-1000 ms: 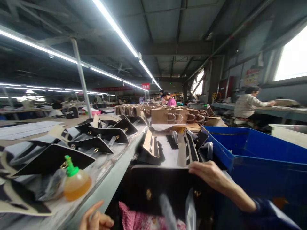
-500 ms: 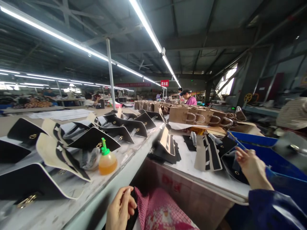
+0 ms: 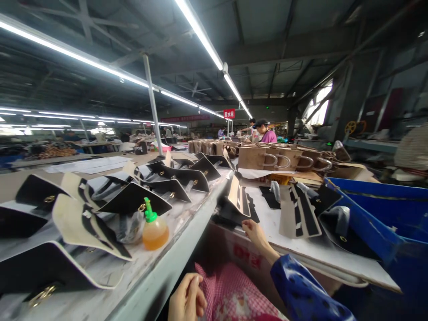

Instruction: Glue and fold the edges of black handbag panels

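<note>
Apparently a pick-up step: right hand (image 3: 256, 234) beside black bag panels (image 3: 230, 215), grip indeterminable; lifting one likely requires an edge pinch; left hand (image 3: 187, 296), fingers pressed together

Left hand (image 3: 187, 298) partly below the bottom edge, blue bin (image 3: 369, 223) and blurry person (image 3: 412, 149) partly beyond the right.

Bag workshop: strip lights (image 3: 199, 34), black bag pieces (image 3: 137, 199) on tabletop (image 3: 183, 228) left of blue bin (image 3: 363, 216), brown handled bags (image 3: 250, 158) back-left of it.
</note>
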Action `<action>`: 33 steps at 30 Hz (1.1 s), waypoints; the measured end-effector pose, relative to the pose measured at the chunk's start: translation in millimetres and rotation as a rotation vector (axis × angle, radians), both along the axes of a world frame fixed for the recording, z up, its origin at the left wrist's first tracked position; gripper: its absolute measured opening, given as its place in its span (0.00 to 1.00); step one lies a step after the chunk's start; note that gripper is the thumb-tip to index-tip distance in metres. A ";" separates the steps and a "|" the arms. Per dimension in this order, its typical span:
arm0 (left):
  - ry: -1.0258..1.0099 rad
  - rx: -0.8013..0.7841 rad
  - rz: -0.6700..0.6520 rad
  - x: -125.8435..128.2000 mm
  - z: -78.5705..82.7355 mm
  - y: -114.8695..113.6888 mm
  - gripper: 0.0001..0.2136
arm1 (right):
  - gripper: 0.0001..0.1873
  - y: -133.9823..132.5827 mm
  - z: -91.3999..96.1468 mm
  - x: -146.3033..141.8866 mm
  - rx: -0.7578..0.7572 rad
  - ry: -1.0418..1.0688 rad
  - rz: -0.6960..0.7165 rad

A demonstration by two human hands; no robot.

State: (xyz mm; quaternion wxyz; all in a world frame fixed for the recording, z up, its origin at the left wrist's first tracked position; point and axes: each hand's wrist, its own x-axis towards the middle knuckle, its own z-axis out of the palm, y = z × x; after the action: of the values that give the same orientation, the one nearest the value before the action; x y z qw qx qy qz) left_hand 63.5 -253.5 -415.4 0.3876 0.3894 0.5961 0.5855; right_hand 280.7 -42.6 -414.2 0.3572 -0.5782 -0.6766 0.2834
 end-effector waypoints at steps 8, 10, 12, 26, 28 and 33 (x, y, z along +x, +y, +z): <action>0.037 0.051 -0.005 6.1 8.6 -7.4 0.26 | 0.13 10.1 -4.2 -34.2 0.311 -0.365 0.116; 0.042 0.036 -0.020 4.2 8.5 -8.0 0.28 | 0.14 13.4 -15.5 -27.8 0.348 -0.437 0.042; 0.044 0.019 -0.042 2.3 6.9 -6.9 0.30 | 0.14 17.3 -26.0 -16.0 0.379 -0.488 0.009; 0.101 -0.026 -0.164 10.7 -12.8 1.3 0.27 | 0.12 64.3 -14.9 44.4 0.374 -0.576 0.326; 0.120 -0.021 -0.175 11.0 -14.8 1.5 0.27 | 0.11 65.6 -8.4 45.5 0.341 -0.563 0.344; 0.162 -0.007 -0.187 12.3 -19.2 4.1 0.27 | 0.10 57.4 19.8 35.2 0.331 -0.471 0.258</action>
State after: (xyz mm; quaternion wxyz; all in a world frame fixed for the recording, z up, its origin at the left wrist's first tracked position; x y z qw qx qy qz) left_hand 75.8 -249.4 -434.6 0.3925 0.4881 0.5884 0.5113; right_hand 315.9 14.8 -394.4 0.2409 -0.4713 -0.8455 0.0707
